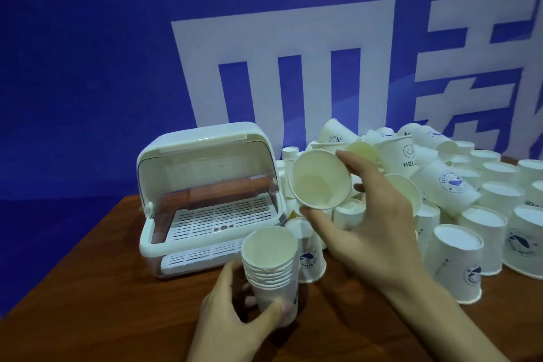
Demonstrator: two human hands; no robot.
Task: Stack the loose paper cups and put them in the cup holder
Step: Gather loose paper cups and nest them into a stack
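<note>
The left hand grips a nested stack of cups low on its side, upright just over the desk. The right hand pinches 1 loose cup by the rim, mouth tilted toward the camera, above the stack.

These look super light and thin-walled, so I'd guess they crush easily: hold by the rolled rim or lightly round the wall, no squeezing. The pile of loose cups sits right of the open cup holder.
</note>
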